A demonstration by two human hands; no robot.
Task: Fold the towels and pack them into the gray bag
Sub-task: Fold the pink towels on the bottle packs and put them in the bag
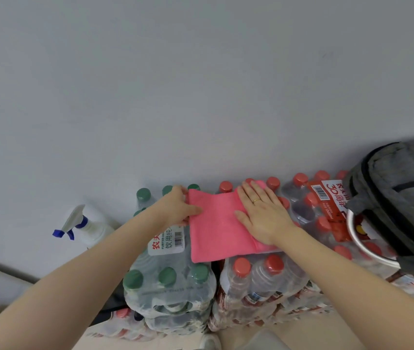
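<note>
Lying folded across the tops of the shrink-wrapped bottle packs point(173, 281): pink towel point(216, 223); pinching its left edge, left hand point(179, 207), fingers curled round the cloth; pressing flat on its right side, right hand point(261, 213), fingers straight; sitting at the packs' right edge, gray bag point(400, 198); standing off the left edge, spray bottle point(87, 223).

1. One head-worn wide-angle view, looking forward and steeply down from above.
2. It sits close over the shrink-wrapped bottle packs point(173, 279), with both forearms reaching in from the bottom edge.
</note>
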